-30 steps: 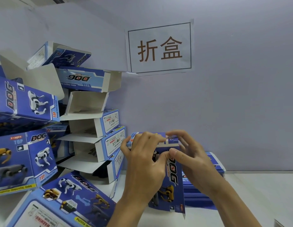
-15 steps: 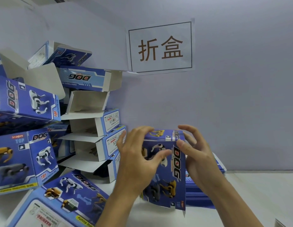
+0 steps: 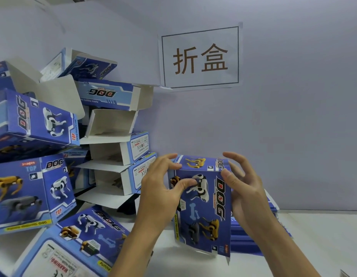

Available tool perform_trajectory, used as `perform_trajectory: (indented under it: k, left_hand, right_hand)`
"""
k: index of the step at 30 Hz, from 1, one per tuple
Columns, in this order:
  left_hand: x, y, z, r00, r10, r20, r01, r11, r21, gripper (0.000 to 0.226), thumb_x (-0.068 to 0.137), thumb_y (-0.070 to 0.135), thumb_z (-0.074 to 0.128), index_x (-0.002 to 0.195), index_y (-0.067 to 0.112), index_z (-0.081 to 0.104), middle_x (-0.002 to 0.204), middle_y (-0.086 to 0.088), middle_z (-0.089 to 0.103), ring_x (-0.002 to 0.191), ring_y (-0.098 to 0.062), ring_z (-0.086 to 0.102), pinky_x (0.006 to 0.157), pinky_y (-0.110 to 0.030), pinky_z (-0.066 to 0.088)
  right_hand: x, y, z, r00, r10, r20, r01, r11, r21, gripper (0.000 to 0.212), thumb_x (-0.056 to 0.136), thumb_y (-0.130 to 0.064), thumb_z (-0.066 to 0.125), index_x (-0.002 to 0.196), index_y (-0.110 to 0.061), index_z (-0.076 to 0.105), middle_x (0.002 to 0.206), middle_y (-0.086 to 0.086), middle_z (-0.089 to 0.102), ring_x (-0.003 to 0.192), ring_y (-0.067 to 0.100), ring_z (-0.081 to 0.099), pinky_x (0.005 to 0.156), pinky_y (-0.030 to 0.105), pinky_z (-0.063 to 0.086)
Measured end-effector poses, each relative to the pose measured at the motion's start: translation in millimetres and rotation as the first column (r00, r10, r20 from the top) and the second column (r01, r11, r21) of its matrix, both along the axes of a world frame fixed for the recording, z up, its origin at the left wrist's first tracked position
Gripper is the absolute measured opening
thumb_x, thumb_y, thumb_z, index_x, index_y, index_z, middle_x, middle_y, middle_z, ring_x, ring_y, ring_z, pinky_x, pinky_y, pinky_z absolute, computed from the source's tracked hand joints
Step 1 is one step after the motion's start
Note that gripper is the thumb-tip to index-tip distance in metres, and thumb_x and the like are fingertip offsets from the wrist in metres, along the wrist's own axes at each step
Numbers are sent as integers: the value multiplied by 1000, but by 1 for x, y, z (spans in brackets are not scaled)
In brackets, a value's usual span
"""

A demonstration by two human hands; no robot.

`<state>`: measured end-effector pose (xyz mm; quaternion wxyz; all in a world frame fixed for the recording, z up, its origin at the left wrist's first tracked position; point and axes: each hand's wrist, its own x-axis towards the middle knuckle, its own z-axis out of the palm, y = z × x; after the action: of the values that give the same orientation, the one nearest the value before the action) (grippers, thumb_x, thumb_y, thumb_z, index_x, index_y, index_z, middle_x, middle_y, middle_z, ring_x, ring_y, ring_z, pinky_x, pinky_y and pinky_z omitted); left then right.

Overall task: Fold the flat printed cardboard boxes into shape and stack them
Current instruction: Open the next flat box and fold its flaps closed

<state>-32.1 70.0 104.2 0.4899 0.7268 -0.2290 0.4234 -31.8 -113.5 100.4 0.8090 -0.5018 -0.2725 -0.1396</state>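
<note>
Blue printed box [image 3: 203,204] upright, formed, top flap closed; robot-dog graphics and "DOG" lettering on front, glossy card. Held above white table [image 3: 313,246] just in front of flat blue stack [image 3: 251,242]. Left hand [image 3: 161,192] grips box's left side, thumb on front; right hand [image 3: 243,188] thumb at top-right corner, fingers spread, curled. Folded boxes piled [image 3: 54,156] at left. Pale wall w/ paper sign [image 3: 200,57].
</note>
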Motion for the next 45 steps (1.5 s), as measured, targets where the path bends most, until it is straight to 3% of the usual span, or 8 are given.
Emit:
perform_trajectory:
  k: [3, 17, 20, 25, 29, 34, 38, 45]
  left_hand:
    - [-1, 0, -1, 989, -110, -100, 105, 993, -60, 40, 71, 46, 75, 107, 37, 61, 116, 30, 61, 111, -8, 63, 92, -28, 55]
    - [0, 3, 1, 999, -36, 0, 36, 998, -59, 32, 75, 55, 63, 107, 50, 61, 114, 34, 61, 115, 8, 56, 88, -20, 54]
    - [5, 10, -2, 999, -23, -23, 15, 952, -306, 27, 79, 47, 64, 103, 35, 67, 103, 12, 72, 95, -10, 70, 71, -27, 61]
    - [20, 23, -14, 981, 103, -163, -178, 806, -564, 22, 89, 42, 64, 98, 23, 60, 103, -4, 70, 93, -20, 69, 61, -21, 55]
    - [29, 25, -21, 955, 69, -289, -259, 669, -697, 18, 95, 39, 62, 85, 26, 53, 88, -4, 68, 84, -26, 69, 71, -46, 59]
    - [25, 19, -13, 929, -267, -256, -129, 414, -901, 29, 100, 38, 52, 107, 10, 49, 97, -8, 64, 84, -25, 68, 55, -36, 59]
    - [19, 1, -12, 835, -487, -257, -73, 364, -928, 43, 103, 37, 46, 124, 0, 49, 115, -23, 63, 79, -30, 68, 63, -36, 63]
    - [12, -14, -19, 549, -565, -615, 67, 764, -642, 39, 100, 47, 50, 112, 13, 65, 103, -8, 75, 76, -31, 76, 52, -33, 57]
  right_hand:
    - [0, -2, 0, 1000, -1, -11, 1, 1000, 2, 40, 76, -30, 70, 116, -28, 62, 121, 10, 68, 104, 30, 71, 64, 39, 61]
    - [-5, 0, 6, 990, -133, 36, 135, 989, -56, 41, 83, -35, 73, 123, -33, 63, 130, -3, 66, 116, 24, 66, 85, 46, 59]
    - [-6, 4, 10, 805, -544, 237, 583, 800, -146, 22, 93, -24, 66, 113, -34, 64, 122, -12, 67, 117, 7, 61, 100, 35, 51]
    - [-19, 22, 18, 432, -740, 516, 854, 520, 31, 19, 83, -11, 52, 89, -23, 65, 86, -5, 64, 82, 8, 59, 71, 17, 45]
    - [-27, 33, 18, 807, -361, 468, 560, 719, -412, 26, 82, -14, 47, 75, -20, 71, 64, 2, 66, 60, 25, 61, 55, 39, 48]
    - [-10, 38, -6, 941, -317, 117, 243, 398, -885, 49, 96, -49, 55, 107, -4, 69, 99, 14, 73, 93, 31, 68, 81, 40, 54]
    - [-5, 39, -9, 913, -375, -161, 172, 712, -681, 125, 56, -81, 63, 158, -31, 11, 149, -8, 45, 128, 18, 52, 104, 44, 49]
    - [8, 14, -5, 908, -392, -150, 378, 919, -112, 99, 52, -64, 73, 141, -40, 36, 123, -15, 64, 108, 10, 65, 72, 23, 48]
